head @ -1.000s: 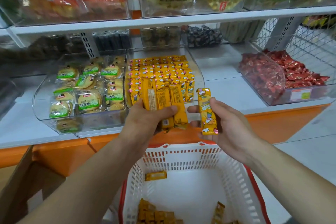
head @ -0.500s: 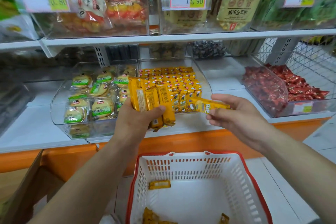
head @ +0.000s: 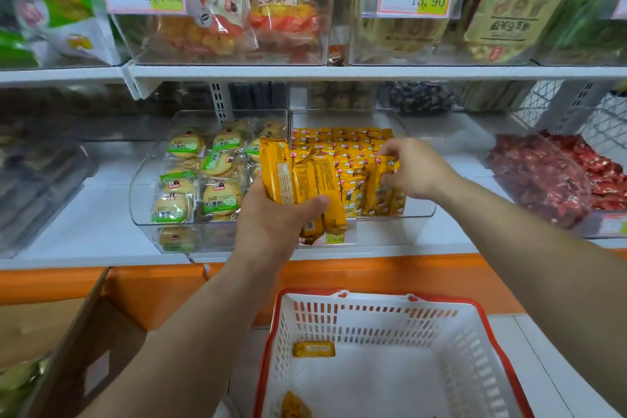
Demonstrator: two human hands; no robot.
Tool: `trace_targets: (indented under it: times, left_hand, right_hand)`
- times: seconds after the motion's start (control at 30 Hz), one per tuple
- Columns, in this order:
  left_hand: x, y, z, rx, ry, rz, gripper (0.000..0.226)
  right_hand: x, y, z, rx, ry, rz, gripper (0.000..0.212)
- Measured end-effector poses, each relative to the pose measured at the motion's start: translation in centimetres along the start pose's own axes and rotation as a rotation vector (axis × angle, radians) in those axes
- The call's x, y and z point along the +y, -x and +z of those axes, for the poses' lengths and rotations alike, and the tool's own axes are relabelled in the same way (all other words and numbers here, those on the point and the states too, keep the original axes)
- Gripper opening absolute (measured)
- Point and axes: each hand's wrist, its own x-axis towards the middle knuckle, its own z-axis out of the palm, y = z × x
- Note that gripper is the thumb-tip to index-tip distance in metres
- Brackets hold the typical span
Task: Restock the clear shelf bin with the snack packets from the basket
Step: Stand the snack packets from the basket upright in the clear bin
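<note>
Several snack packets (head: 300,176) gripped by left hand (head: 274,222); right hand (head: 417,170) apparently pinches single packet (head: 380,181) inside clear bin (head: 420,209)

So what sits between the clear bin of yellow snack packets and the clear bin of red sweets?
Head view: bare white shelf between yellow-packet bin and red-sweets bin.

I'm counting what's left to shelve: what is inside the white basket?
One yellow packet lies by the far wall of the basket; a second packet shows at the picture's lower edge. The basket's near end is out of frame.
</note>
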Motion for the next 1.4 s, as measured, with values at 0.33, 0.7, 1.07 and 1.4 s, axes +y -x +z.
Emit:
trace_targets:
  times: [0.33,0.7,1.07,1.4]
  left_hand:
    - [-0.3,-0.4,0.3,-0.002,-0.005,0.004,0.048]
    - [-0.6,-0.3,2.1,-0.071,0.034,-0.028,0.046]
    - [-1.9,2.0,5.7,-0.322,-0.023,-0.035,0.039]
    - [-2.1,2.3,5.9,-0.373,0.058,-0.087,0.062]
  right_hand:
    - [0.5,-1.0,5.7,-0.082,0.004,0.040,0.040]
    - [-1.0,5.8,0.2,0.038,-0.310,-0.076,0.021]
    - [-1.1,14.0,-0.3,-0.012,-0.936,0.156,0.034]
    - [0.8,13.7,-0.9,-0.178,-1.309,0.277,0.027]
